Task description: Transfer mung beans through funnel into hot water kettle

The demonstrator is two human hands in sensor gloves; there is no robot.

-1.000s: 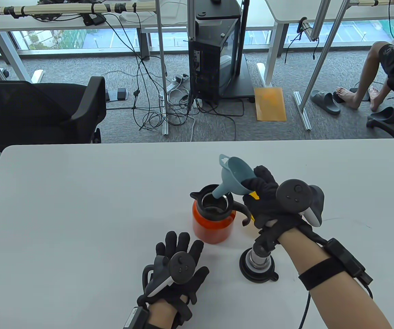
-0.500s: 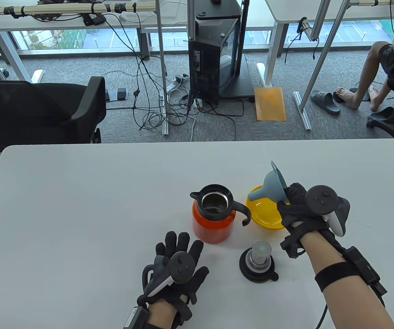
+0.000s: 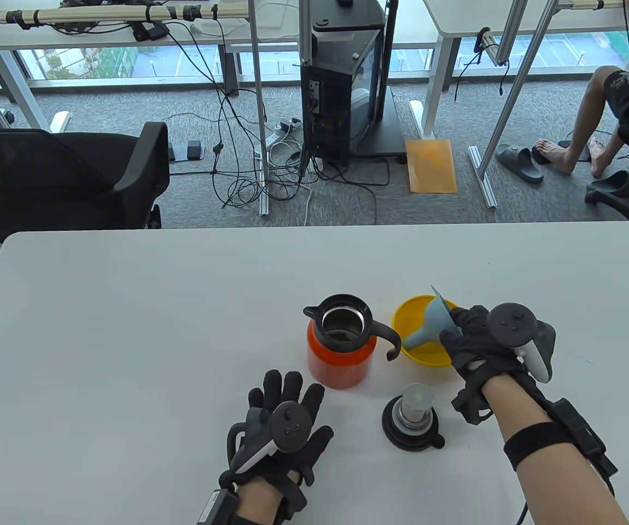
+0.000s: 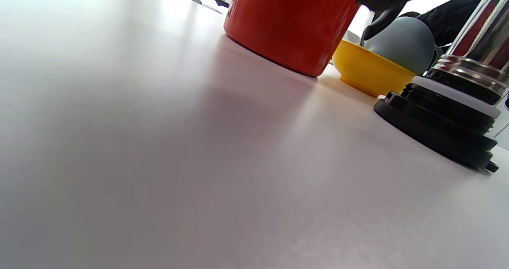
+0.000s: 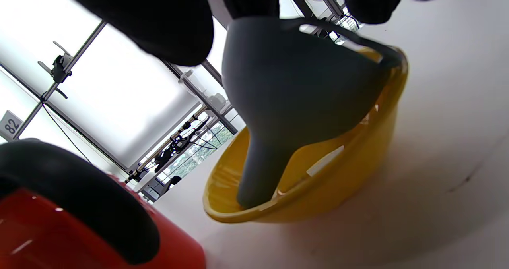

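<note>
The right hand [image 3: 484, 344] grips the blue-grey funnel [image 3: 428, 328] by its wide rim and holds it tilted inside the yellow bowl [image 3: 410, 317], with the spout pointing down toward the bottom of the bowl. In the right wrist view the spout seems to touch the inside of the bowl, and no beans show in the bowl there. The orange kettle [image 3: 341, 350] stands just beside the bowl with its mouth uncovered; something dark lies inside it, probably the mung beans, but I cannot tell for sure. The kettle lid [image 3: 413, 418] sits on the table [image 3: 128, 328] near the kettle, in front of the bowl. The left hand [image 3: 281, 432] rests flat on the table with fingers spread and holds nothing.

I judge that the pouring is already finished and the step in hand is putting the funnel away in the bowl. The next move calls for letting the funnel go gently so it does not tip the bowl, then taking the lid to close the kettle
</note>
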